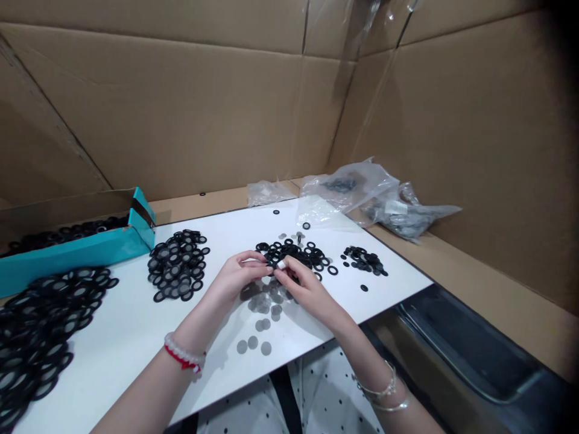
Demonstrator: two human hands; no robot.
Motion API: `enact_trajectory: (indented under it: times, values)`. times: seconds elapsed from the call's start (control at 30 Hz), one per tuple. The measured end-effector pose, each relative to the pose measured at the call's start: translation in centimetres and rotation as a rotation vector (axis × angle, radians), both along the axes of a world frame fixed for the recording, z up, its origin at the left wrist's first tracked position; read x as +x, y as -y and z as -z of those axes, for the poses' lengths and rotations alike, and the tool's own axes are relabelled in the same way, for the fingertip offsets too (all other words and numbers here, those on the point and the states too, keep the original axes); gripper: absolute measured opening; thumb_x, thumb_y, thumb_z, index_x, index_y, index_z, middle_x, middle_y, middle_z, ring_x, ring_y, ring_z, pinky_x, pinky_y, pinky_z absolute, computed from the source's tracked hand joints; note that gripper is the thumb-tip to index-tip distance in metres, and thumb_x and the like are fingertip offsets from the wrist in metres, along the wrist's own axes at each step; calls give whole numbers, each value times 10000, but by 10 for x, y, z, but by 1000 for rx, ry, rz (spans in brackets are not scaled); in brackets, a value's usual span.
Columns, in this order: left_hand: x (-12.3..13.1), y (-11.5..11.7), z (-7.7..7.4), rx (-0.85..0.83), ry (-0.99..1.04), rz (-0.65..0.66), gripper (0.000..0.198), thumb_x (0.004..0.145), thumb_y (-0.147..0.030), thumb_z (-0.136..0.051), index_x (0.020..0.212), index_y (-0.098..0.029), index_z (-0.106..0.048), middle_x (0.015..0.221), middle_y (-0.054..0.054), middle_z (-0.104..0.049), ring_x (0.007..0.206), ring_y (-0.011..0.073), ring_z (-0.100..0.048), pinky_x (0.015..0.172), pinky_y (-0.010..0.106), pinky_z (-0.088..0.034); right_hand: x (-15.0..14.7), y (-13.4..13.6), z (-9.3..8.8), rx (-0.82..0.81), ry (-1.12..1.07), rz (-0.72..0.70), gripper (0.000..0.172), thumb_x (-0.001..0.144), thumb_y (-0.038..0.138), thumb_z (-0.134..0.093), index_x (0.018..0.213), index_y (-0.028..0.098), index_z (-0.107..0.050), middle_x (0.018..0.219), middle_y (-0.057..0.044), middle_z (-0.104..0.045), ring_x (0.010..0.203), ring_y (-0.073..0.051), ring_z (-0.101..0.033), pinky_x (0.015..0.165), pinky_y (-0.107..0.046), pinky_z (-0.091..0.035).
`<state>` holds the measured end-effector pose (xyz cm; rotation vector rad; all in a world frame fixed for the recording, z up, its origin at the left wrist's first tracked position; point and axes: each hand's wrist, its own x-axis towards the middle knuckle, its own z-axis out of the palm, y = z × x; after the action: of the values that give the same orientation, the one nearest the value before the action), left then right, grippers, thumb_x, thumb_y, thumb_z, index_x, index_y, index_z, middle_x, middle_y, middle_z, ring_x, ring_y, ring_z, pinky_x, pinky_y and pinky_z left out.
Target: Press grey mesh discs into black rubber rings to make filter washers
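Observation:
My left hand (237, 276) and my right hand (304, 287) meet over the middle of a white board (136, 325), fingertips pinched together on a small black ring (274, 267). Just behind the fingers lies a pile of black rubber rings (294, 252). Under and in front of the hands lie several grey mesh discs (265, 313). A heap of rings fitted with mesh (178, 264) sits to the left of my left hand.
A small ring pile (364, 260) lies at the right of the board. A large ring heap (40, 325) covers the left edge. A teal box (76, 247) holds more rings. Clear plastic bags (362, 190) lie at the back right. Cardboard walls (181, 108) enclose the space.

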<state>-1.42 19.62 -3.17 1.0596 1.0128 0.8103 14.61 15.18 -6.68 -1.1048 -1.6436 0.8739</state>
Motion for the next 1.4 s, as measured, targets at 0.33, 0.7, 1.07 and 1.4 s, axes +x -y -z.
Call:
enact_trajectory:
  times: [0.33,0.7,1.07,1.4]
  values:
    - [-1,1,2,-144,85,160,310,544,-162,-804,796,-158,-622,656,-6,-636,635,107,-578,682,265,-425,1,-1,-1,70,53,63,293,962,333,-373,698,206,-375,699,21,-389,668,-137,-406,623,-266,-321]
    - [5,5,0,-34,58,-16,306,518,-118,-775,719,-164,-550,576,-30,-559,550,90,-510,578,236,-374,-3,6,-6,209,222,114,300,959,266,-374,667,202,-351,668,25,-392,651,-137,-394,673,-296,-306]
    - [3,3,-3,-139,62,67,338,492,-138,-815,771,-122,-624,599,-10,-594,573,102,-537,623,261,-420,1,3,-7,155,172,117,289,961,272,-360,681,202,-368,696,22,-405,673,-137,-413,688,-301,-304]
    - [2,5,-2,-84,-10,17,325,508,-128,-810,775,-126,-624,568,-36,-561,541,91,-521,591,247,-413,-2,5,-6,185,273,104,286,962,252,-377,681,199,-380,665,29,-409,645,-133,-391,680,-301,-291]
